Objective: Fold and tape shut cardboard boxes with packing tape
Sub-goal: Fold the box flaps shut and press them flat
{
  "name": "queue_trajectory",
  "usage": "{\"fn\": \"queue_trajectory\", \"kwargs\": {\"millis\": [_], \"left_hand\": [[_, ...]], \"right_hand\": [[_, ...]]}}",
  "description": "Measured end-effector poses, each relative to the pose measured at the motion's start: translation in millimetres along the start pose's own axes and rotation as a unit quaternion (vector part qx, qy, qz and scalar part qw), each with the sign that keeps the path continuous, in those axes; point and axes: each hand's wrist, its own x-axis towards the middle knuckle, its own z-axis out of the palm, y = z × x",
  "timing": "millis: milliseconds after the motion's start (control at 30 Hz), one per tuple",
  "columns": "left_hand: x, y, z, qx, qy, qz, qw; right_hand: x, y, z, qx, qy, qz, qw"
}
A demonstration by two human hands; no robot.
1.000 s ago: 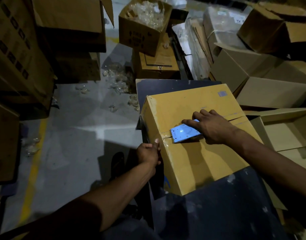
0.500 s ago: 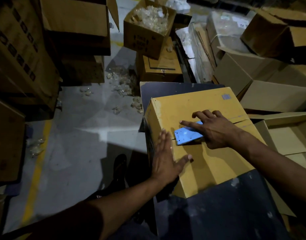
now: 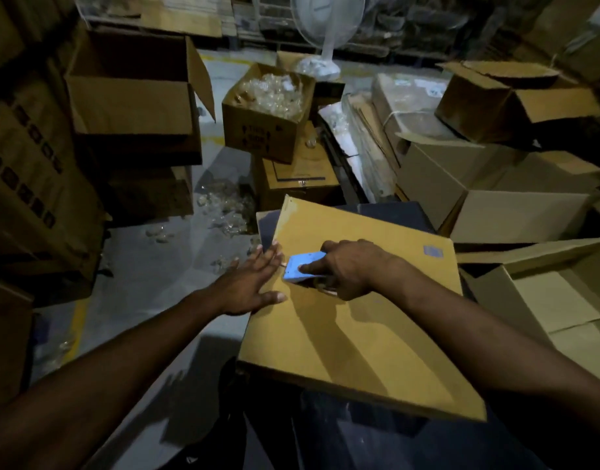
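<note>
One box (image 3: 353, 337), two hands, one dispenser (image 3: 300, 268)

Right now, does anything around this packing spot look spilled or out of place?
Yes. Clear plastic pieces lie scattered on the grey floor, below the open carton heaped with similar pieces; they look spilled. The yellow box being taped looks intact.

Box (image 3: 353, 334): lies on the worktop (image 3: 393, 446), directly in front of the person.
Tape dispenser (image 3: 300, 268): on top of the box, near its left edge.
Right hand (image 3: 351, 268): on the dispenser, over the box top.
Left hand (image 3: 251, 283): flat on the box's left edge, just left of the dispenser.
Box of clear pieces (image 3: 268, 113): behind the worktop, stacked on another carton (image 3: 295, 179).
Fan (image 3: 327, 25): behind that stack.
Open cartons (image 3: 495, 195): right of the worktop.
Stacked cartons (image 3: 129, 106): left, across the floor (image 3: 149, 276).
</note>
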Motion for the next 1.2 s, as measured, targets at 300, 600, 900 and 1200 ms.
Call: {"fn": "queue_trajectory", "kwargs": {"millis": [300, 600, 900, 1200], "left_hand": [[-8.4, 53.6, 22.2, 0.096, 0.109, -0.021, 0.989], [-1.7, 41.4, 20.7, 0.109, 0.098, -0.011, 0.989], [59.8, -19.3, -38.3, 0.151, 0.031, 0.106, 0.982], [138.5, -4.8, -71.0, 0.268, 0.009, 0.292, 0.918]], "right_hand": [[21.0, -0.3, -6.3, 0.023, -0.004, 0.01, 1.0], [-21.4, 36.9, 0.9, 0.093, -0.15, 0.124, 0.976], [-25.9, 32.3, 21.7, 0.111, -0.051, 0.147, 0.982], [17.1, 24.5, 8.6, 0.213, -0.033, 0.245, 0.945]]}}
